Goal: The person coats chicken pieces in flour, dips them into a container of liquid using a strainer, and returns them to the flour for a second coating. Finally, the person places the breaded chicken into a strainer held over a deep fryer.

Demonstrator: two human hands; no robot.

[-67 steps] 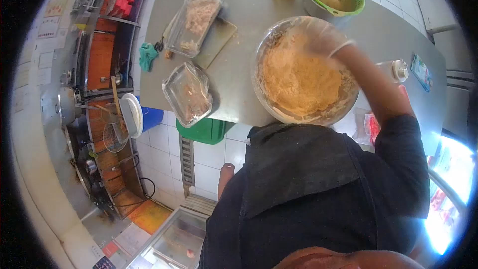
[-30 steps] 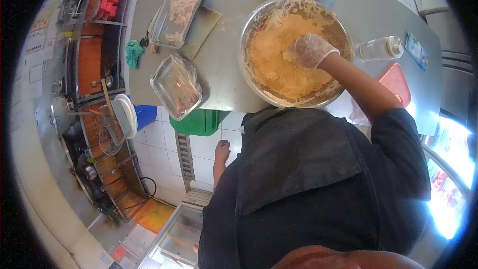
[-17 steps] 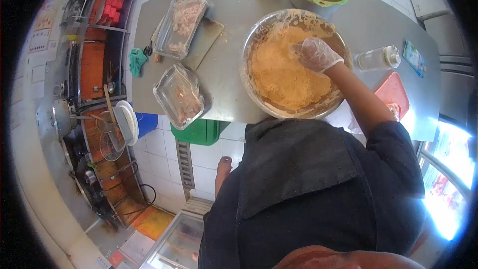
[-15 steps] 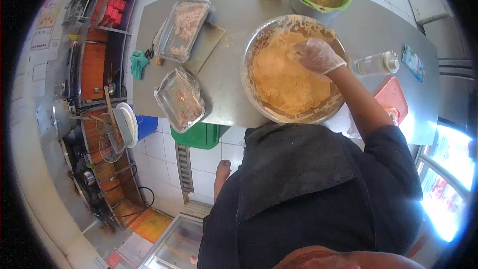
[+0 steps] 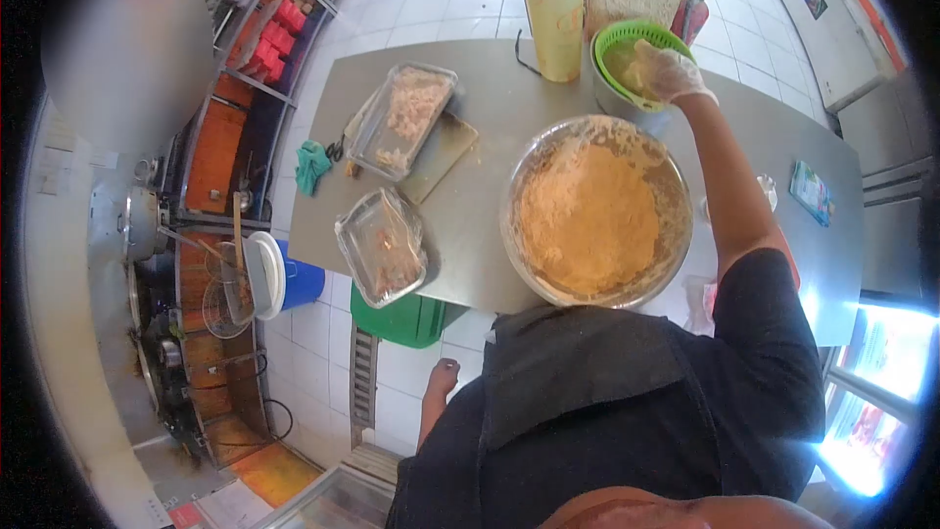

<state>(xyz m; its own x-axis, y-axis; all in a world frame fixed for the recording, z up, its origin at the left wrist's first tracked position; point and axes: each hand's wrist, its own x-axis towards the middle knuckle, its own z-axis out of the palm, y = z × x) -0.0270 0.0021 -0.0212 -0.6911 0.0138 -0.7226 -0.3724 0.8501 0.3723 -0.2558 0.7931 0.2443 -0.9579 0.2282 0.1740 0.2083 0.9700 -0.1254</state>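
My right hand (image 5: 671, 76), in a clear glove, reaches into the green basket (image 5: 676, 34) at the far side of the table. Cloudy, brownish liquid shows inside. Its coated fingertips are partly over the liquid, so I cannot make out whether anything is in them. Close to my body stands a large metal bowl (image 5: 511, 235) with a mound of orange-tan flour (image 5: 592, 220) and flour stuck along its walls. My left hand (image 5: 443, 375) hangs low beside my body, bare, with its fingers curled closed and nothing visible in them.
On the left of the metal table (image 5: 470, 264) are a container of pale minced meat (image 5: 416, 103), a cutting board (image 5: 446, 152) and a film-covered container (image 5: 382, 250). A film roll (image 5: 555, 29) stands behind. A green bin (image 5: 401, 318) is below the edge.
My right hand has moved from the flour in the bowl, away from my body, to the green basket. The view has shifted, showing more of the far side. My left hand still hangs down.
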